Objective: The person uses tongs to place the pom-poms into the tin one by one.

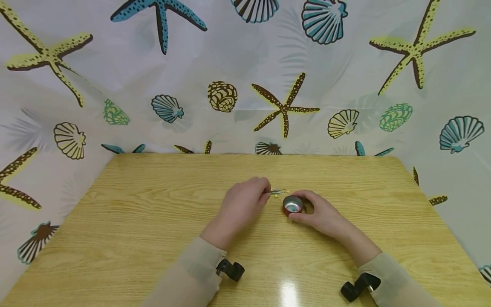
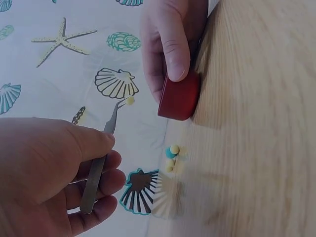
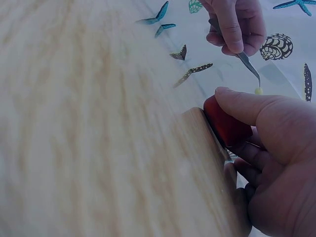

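My left hand [image 1: 247,197] pinches a pair of bent-tip metal tweezers [image 2: 100,163], with the thumb along one side and the fingers behind. Between the tweezer tips sits a small yellow bead [image 2: 130,100], held up off the table near the cup's rim. My right hand [image 1: 320,213] grips a small red round tin cup [image 2: 180,98] standing on the table, thumb on one side and fingers on the other. Inside the cup's silvery interior lie a few small coloured beads [image 1: 294,209]. On the table beside the cup, several yellow and teal beads [image 2: 172,152] lie close together.
A wood-grain table [image 1: 153,221] spreads beneath both hands. Behind it hangs a white cloth [image 1: 238,55] printed with starfish and shells. Black camera mounts [image 1: 231,270] are worn at both wrists.
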Demonstrator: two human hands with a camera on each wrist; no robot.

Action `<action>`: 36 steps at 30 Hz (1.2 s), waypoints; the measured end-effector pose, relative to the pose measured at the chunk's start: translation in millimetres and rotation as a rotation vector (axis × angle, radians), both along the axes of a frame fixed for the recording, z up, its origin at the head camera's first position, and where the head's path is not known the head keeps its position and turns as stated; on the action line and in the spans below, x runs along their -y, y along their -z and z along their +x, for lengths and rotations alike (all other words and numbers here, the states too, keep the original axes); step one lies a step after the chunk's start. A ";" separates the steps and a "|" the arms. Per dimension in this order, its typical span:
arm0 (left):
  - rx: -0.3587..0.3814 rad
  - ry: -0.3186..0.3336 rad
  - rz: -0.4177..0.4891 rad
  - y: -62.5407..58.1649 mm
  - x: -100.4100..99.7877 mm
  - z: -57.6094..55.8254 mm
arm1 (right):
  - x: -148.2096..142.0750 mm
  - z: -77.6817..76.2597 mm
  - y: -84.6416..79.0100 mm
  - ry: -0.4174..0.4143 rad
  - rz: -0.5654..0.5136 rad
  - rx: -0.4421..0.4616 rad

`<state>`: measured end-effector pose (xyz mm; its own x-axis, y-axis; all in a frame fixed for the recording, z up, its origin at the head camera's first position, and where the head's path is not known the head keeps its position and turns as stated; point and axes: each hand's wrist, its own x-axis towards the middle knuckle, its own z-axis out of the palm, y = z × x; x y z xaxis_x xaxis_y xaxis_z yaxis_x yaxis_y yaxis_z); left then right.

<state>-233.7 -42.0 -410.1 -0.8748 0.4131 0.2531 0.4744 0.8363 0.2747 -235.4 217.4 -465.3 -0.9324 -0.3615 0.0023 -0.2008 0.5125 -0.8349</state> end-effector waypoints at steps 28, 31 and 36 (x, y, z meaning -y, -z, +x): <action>-0.014 0.047 -0.038 9.3 -5.1 3.1 | 0.5 1.9 -2.1 0.009 0.002 0.014; -0.001 0.031 -0.026 7.9 -3.6 2.9 | 0.4 2.4 -2.4 0.004 0.003 0.013; -0.008 0.003 -0.026 4.4 -0.9 1.3 | 1.0 3.1 -3.4 0.003 -0.008 0.015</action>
